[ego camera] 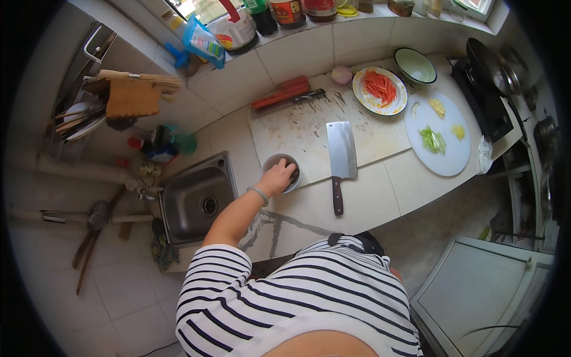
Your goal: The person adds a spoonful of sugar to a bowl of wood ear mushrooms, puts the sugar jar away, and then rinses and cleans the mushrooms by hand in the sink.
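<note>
My left hand [277, 177], with a pale bangle at its wrist, reaches into a small bowl [267, 164] that holds dark pieces; the fingertips are down among them, and whether they grip any is hidden. The bowl stands at the left edge of a stained cutting board [308, 147]. To its right lies a cleaver [342, 149], its dark handle towards me. My right hand is out of view. Farther back are a plate [360, 100] of shredded carrot [379, 88] and a round white board [439, 167] with sliced green vegetable [432, 140] and small yellow heaps.
A steel sink [192, 196] is left of the bowl. A sheathed knife [308, 97], an onion half [341, 75] and a green bowl [415, 66] line the back. A black stove [486, 107] with a wok [484, 67] stands right. Bottles fill the windowsill.
</note>
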A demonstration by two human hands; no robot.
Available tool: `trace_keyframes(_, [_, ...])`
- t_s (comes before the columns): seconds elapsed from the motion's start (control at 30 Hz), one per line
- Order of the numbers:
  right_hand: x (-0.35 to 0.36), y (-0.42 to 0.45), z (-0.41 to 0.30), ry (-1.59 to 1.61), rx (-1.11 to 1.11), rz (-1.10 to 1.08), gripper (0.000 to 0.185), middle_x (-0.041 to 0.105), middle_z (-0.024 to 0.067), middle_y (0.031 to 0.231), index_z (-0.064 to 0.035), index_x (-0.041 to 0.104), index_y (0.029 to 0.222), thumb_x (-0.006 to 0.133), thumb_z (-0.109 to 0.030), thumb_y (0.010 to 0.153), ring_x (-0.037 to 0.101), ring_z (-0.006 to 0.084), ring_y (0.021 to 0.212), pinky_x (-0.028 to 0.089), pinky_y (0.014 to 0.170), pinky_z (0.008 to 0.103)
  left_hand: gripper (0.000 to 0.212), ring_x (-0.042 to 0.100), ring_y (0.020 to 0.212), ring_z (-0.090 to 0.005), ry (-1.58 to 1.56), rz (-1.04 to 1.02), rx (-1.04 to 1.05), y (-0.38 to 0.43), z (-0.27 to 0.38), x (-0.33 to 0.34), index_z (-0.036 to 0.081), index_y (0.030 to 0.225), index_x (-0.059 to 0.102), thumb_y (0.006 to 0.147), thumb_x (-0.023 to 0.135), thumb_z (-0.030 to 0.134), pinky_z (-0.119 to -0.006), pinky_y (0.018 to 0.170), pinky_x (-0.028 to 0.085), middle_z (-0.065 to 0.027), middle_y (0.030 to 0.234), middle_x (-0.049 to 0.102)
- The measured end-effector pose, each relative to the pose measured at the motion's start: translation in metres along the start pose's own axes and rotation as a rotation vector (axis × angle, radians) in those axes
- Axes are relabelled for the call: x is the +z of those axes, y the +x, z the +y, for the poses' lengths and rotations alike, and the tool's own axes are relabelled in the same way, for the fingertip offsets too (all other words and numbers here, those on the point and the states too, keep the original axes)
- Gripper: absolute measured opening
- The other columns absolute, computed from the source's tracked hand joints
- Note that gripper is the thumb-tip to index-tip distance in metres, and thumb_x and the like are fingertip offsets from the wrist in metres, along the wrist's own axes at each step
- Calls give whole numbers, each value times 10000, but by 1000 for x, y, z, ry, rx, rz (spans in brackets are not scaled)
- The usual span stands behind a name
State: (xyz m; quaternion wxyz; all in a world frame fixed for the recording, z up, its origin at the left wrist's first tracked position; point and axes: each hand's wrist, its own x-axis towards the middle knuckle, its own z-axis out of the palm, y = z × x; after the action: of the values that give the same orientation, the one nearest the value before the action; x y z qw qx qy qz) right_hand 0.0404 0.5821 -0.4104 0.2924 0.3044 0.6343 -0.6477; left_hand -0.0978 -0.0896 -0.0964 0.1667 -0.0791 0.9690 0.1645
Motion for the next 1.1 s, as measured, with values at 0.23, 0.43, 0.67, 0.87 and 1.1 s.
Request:
trace_keyframes(0.23, [2, -1, -10, -46, 39, -89, 119, 548, 2, 700, -40, 615, 880, 549, -138, 891, 504, 104, 608, 449, 553, 247, 335, 596, 854, -393, -120, 115, -120, 13, -11, -3, 3, 882, 625, 904, 492, 310, -475, 785, 458, -236, 870, 636])
trace_keyframes(0.43, [-19, 15, 19, 77, 26, -141, 177, 581, 19, 767, -7, 630, 980, 561, -135, 879, 532, 119, 657, 473, 584, 265, 395, 615, 871, -396, -324, 114, -207, 15, -13, -38, 1, 981, 662, 901, 518, 360, -431, 799, 475, -228, 918, 652])
trace_keyframes(0.67, [-4, 6, 5, -105, 7, 102, 262, 640, 78, 900, 27, 619, 1064, 561, -140, 872, 592, 160, 757, 510, 699, 289, 467, 472, 1193, -354, -218, 38, -4, -3, -12, -35, 74, 1263, 543, 865, 598, 312, -388, 1007, 392, -190, 1293, 506])
trace_keyframes(0.87, [5, -26, -26, -663, -201, 52, 261, 651, 79, 903, -13, 631, 1083, 571, -157, 874, 597, 168, 764, 501, 727, 295, 716, 295, 1308, -418, -36, 26, -52, -28, 18, -5, 138, 1400, 376, 828, 573, 522, -496, 1044, 327, -200, 1444, 308])
trace_keyframes(1.1, [68, -55, -136, -89, 119, -3, 265, 613, 36, 831, -73, 549, 1166, 519, -123, 907, 509, 85, 635, 451, 576, 243, 529, 510, 1041, -379, 20, 58, -74, -35, 18, 8, 78, 1179, 531, 810, 633, 443, -459, 850, 455, -182, 1149, 513])
